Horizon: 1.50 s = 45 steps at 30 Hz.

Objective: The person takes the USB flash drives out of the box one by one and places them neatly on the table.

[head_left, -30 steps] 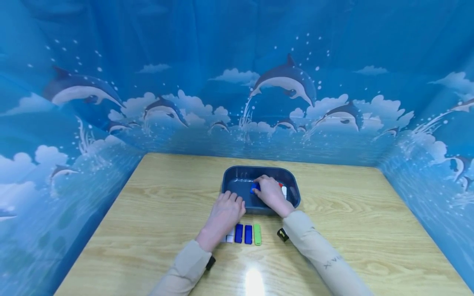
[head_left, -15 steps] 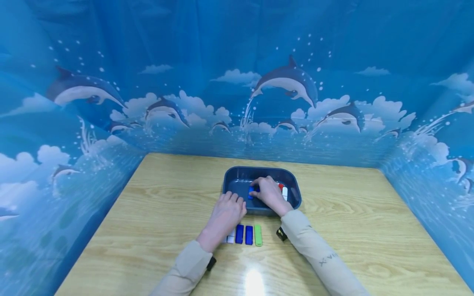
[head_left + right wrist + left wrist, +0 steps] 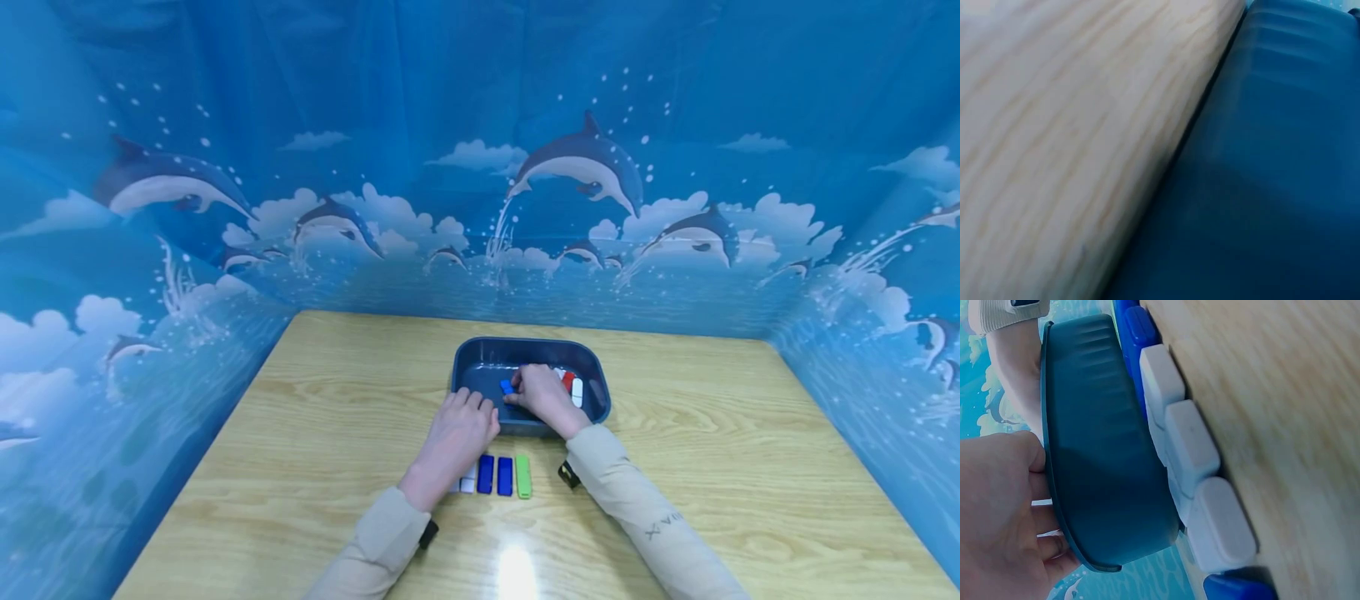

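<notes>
A dark blue tray [image 3: 480,353] stands on the table. My left hand [image 3: 461,421] is at its front left corner; in the left wrist view the left hand [image 3: 1004,506] grips the rim with its fingers over the edge. Inside the tray my right hand [image 3: 542,393] pinches a small blue USB stick [image 3: 506,387], partly hidden by the fingers. To the right of that hand lie a red USB stick [image 3: 568,381] and a white USB stick [image 3: 577,392]. The right wrist view shows only the tray's outer wall [image 3: 1260,175] and table, no hand.
In front of the tray stand two dark blue sticks [image 3: 485,474] and a green stick [image 3: 523,476] in a row. Several white sticks [image 3: 1191,440] continue it leftward, partly under the left arm. A dolphin-print curtain [image 3: 480,167] surrounds the wooden table [image 3: 337,392].
My right hand has shifted slightly left and toward me inside the tray, and the blue USB stick with it. More of the red and white sticks shows. The left hand stays at the rim.
</notes>
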### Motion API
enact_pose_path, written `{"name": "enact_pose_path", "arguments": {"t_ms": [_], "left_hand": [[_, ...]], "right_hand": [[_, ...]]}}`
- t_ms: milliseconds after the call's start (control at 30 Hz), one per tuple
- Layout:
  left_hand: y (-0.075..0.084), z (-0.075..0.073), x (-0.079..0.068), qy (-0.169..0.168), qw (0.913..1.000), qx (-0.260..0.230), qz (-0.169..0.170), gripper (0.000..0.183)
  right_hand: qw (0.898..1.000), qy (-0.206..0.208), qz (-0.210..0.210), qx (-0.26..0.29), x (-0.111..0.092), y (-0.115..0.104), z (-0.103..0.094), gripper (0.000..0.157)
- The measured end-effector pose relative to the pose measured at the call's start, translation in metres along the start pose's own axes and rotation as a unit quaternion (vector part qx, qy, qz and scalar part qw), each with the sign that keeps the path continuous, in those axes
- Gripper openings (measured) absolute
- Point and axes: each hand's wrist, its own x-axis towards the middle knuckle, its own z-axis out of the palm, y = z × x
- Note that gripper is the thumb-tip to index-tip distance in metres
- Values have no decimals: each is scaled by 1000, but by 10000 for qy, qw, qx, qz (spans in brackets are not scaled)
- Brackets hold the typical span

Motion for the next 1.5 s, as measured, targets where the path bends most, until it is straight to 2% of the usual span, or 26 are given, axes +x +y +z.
{"name": "enact_pose_path", "arguments": {"t_ms": [233,467,567,667,767,867,1033,1267,1500], "left_hand": [[0,2,1,-137,9998,-85,-81,23],[0,0,0,-114,9999,-20,-21,23],[0,0,0,-46,10000,4,31,22],[0,0,0,5,10000,-39,29,22],[0,0,0,-17,10000,-62,15,22],[0,0,0,-119,9999,-41,2,22],[0,-2,1,-301,9995,-55,-36,24],[1,-3,1,-348,9993,-109,-101,24],[1,-2,1,-292,9995,-84,-65,23]], "right_hand": [[9996,-233,126,45,-4,-3,-4,12],[9990,-409,109,143,-7,-4,-6,15],[9982,-390,204,413,-8,0,-7,14],[9939,-322,375,991,-8,4,-11,14],[9833,-246,590,1704,-9,7,-18,15],[9665,-210,785,2436,-14,9,-25,21],[9418,-168,828,3254,-28,13,-33,28],[9185,-164,643,3898,-51,19,-44,33],[8901,-253,695,4498,-77,21,-49,38]]}}
